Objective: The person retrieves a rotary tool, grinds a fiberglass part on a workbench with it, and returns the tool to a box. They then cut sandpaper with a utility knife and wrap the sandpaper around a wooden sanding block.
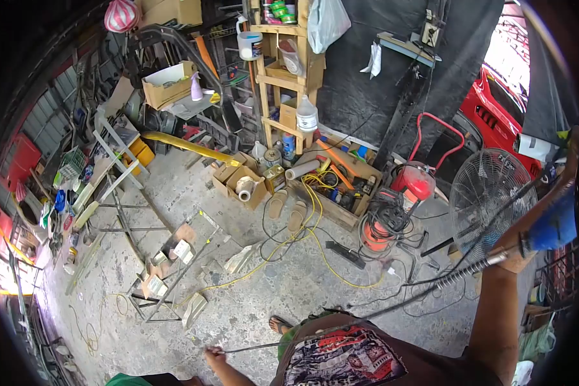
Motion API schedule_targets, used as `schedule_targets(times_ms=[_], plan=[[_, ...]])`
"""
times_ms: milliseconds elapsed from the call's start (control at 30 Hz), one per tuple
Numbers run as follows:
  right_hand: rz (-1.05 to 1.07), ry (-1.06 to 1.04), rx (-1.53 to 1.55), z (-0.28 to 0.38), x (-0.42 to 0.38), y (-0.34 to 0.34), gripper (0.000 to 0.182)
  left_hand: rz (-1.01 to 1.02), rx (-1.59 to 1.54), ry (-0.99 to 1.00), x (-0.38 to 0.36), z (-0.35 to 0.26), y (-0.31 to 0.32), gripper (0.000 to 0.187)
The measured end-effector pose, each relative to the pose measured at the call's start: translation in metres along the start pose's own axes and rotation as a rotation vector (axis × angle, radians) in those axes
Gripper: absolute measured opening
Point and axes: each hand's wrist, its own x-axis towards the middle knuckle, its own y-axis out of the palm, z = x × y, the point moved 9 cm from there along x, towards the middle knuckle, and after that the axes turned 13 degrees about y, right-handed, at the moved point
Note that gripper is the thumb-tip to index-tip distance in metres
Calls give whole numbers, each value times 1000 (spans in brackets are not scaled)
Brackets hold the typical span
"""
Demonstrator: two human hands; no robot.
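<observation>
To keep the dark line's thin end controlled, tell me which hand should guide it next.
Left, I'd judge: the left hand grips the dark line near its thin end, while the right arm is far across, beside the blue thing.

I count one long dark rod [397, 307] across my front, one caged fan [489, 196], one red car [496, 106], and two loose sandals [278, 204] lying on the floor. I also see one clear jug [307, 116], one purple bottle [196, 88], one white bucket [249, 48], one long yellow bar [190, 148], one green crate [74, 164] and one hanging plastic bag [327, 24]. The bits in the wooden box [325, 207] are too jumbled for me to count.
</observation>
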Motion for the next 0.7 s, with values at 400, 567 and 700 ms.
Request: schedule_targets(times_ms=[400, 567, 700], plan=[[163, 51, -31, 76, 105, 49, 36, 1020, 658, 330, -205, -107, 315, 32], [227, 84, 8, 78, 124, 44, 35, 1801, 752, 538, -436, 55, 419, 47], [293, 104, 53, 72, 136, 16, 34, 2018, 718, 449, -520, 181, 429, 40]])
